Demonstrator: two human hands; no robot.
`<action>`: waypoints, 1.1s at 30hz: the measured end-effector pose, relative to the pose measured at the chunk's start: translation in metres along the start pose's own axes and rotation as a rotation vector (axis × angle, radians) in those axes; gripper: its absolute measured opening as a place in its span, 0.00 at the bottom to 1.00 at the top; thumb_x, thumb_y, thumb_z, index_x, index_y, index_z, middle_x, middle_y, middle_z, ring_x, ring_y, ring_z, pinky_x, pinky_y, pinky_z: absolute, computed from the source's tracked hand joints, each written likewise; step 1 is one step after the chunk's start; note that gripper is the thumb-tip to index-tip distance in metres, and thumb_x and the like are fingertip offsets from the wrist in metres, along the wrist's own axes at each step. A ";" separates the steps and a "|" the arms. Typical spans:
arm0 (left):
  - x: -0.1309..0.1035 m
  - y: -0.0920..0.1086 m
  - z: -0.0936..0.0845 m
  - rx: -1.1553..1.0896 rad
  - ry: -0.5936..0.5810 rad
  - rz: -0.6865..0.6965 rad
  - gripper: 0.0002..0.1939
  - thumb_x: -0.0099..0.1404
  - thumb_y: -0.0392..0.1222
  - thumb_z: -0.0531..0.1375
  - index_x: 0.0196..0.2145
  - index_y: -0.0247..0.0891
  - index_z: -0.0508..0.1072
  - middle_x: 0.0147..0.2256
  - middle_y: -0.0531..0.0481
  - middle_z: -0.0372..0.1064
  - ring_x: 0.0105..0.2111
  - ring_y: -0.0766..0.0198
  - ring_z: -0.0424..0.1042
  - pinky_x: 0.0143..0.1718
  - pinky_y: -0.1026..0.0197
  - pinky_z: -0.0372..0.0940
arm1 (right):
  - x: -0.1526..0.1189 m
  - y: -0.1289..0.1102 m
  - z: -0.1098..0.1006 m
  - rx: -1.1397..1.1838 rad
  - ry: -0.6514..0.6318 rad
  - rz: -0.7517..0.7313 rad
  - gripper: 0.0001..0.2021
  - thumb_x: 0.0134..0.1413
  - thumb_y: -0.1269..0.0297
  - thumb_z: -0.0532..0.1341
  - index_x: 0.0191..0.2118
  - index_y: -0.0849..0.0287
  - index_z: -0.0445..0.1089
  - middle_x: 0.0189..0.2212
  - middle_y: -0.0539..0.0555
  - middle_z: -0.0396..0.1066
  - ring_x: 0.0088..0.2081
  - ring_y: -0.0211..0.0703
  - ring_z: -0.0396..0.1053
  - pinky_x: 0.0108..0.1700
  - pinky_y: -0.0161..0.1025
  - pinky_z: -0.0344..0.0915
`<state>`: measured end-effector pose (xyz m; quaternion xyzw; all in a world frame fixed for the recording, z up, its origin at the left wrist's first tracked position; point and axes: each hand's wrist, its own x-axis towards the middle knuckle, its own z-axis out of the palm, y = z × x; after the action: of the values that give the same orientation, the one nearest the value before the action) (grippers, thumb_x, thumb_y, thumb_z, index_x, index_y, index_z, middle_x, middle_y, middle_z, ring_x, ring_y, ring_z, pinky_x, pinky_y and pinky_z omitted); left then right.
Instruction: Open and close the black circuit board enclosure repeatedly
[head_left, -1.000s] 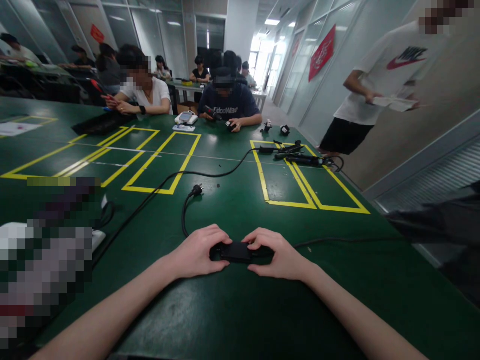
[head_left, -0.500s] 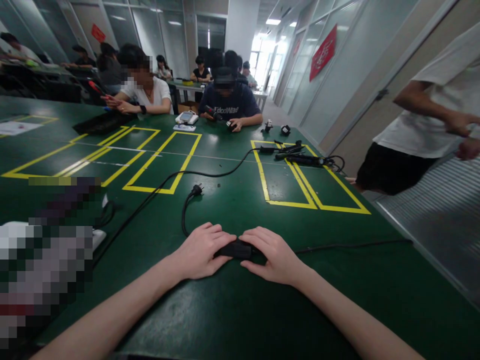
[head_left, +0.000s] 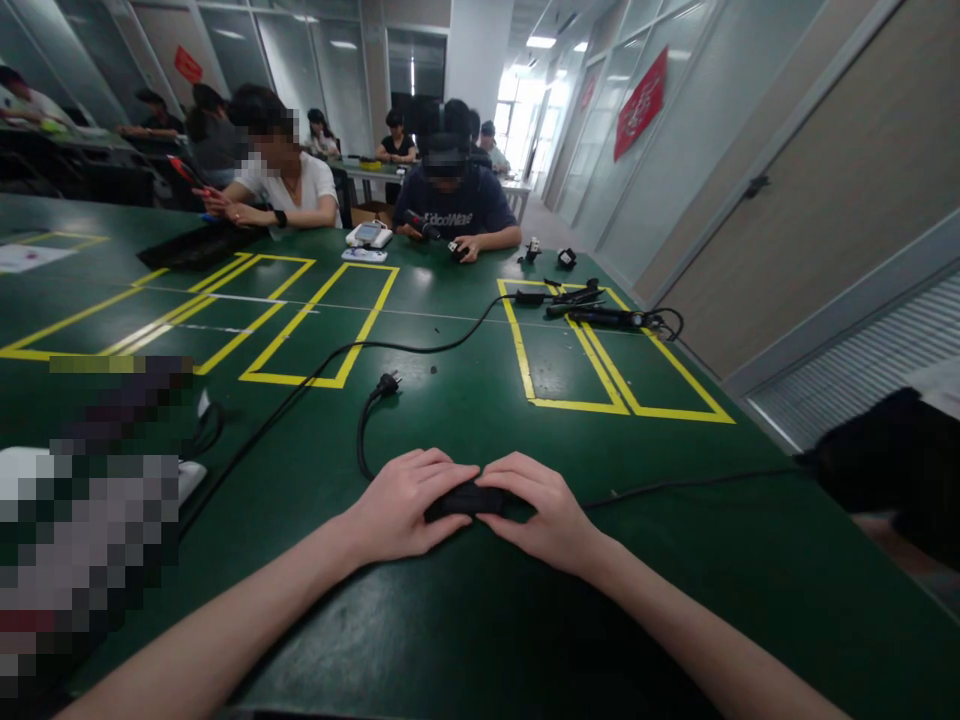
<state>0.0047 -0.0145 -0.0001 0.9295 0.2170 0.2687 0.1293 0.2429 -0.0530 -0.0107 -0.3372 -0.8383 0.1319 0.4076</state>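
Note:
A black power adapter lies on the green table, held from both ends. My left hand grips its left end, thumb in front and fingers behind. Around its right end, my right hand is closed in the same way. From the left side a short black cord curls back to a plug, whose pins point right. Another black cable runs from beneath my right hand to the table's right edge.
A long black cable crosses the green table between yellow tape outlines. Black tools and cords lie at the back right. Two people sit across the table, one handling a small black part. Blurred items occupy the left.
The person at the right has moved toward the lower right, mostly out of view. My fingertips have closed in slightly on the adapter. The view has shifted a little.

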 end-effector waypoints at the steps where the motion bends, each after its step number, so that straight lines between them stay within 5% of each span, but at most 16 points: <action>1: 0.000 0.001 0.001 -0.010 0.020 0.008 0.16 0.75 0.46 0.58 0.54 0.36 0.74 0.43 0.42 0.78 0.43 0.55 0.76 0.43 0.55 0.70 | 0.000 0.000 0.001 0.006 0.004 0.013 0.12 0.58 0.72 0.66 0.48 0.55 0.74 0.42 0.57 0.78 0.43 0.48 0.77 0.46 0.44 0.76; 5: 0.001 0.003 0.005 -0.044 0.065 0.034 0.09 0.74 0.41 0.59 0.48 0.37 0.74 0.41 0.45 0.79 0.40 0.57 0.77 0.42 0.56 0.70 | -0.001 0.002 0.002 0.009 -0.001 0.023 0.14 0.56 0.71 0.68 0.48 0.57 0.73 0.41 0.58 0.77 0.43 0.49 0.76 0.45 0.44 0.76; 18: 0.002 0.004 0.003 -0.018 0.051 -0.049 0.12 0.67 0.37 0.64 0.47 0.37 0.72 0.43 0.45 0.76 0.42 0.55 0.75 0.43 0.55 0.70 | 0.000 0.003 0.001 -0.070 -0.009 -0.034 0.09 0.62 0.72 0.65 0.47 0.56 0.72 0.41 0.58 0.77 0.42 0.49 0.76 0.44 0.44 0.77; 24: 0.001 0.002 0.006 -0.002 0.111 0.033 0.05 0.71 0.36 0.60 0.45 0.38 0.73 0.41 0.46 0.78 0.41 0.56 0.76 0.42 0.55 0.68 | 0.002 0.001 -0.003 -0.107 -0.055 -0.007 0.12 0.59 0.73 0.63 0.49 0.56 0.70 0.43 0.58 0.76 0.44 0.49 0.77 0.45 0.44 0.77; 29: 0.001 0.002 0.000 -0.050 0.022 -0.153 0.24 0.70 0.54 0.63 0.57 0.37 0.72 0.49 0.41 0.77 0.47 0.51 0.76 0.47 0.52 0.71 | 0.003 0.000 -0.008 -0.310 -0.038 -0.187 0.11 0.64 0.75 0.57 0.49 0.58 0.70 0.46 0.62 0.78 0.45 0.48 0.78 0.42 0.42 0.78; 33: 0.003 0.004 -0.004 -0.171 -0.111 -0.324 0.17 0.76 0.52 0.56 0.48 0.39 0.77 0.41 0.47 0.79 0.39 0.57 0.77 0.40 0.58 0.69 | 0.005 -0.002 -0.011 -0.419 0.045 -0.363 0.08 0.68 0.75 0.58 0.47 0.59 0.71 0.43 0.60 0.78 0.44 0.46 0.78 0.42 0.40 0.77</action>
<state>0.0061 -0.0164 0.0059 0.8814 0.3328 0.2100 0.2613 0.2489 -0.0518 0.0001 -0.2611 -0.8847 -0.1271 0.3646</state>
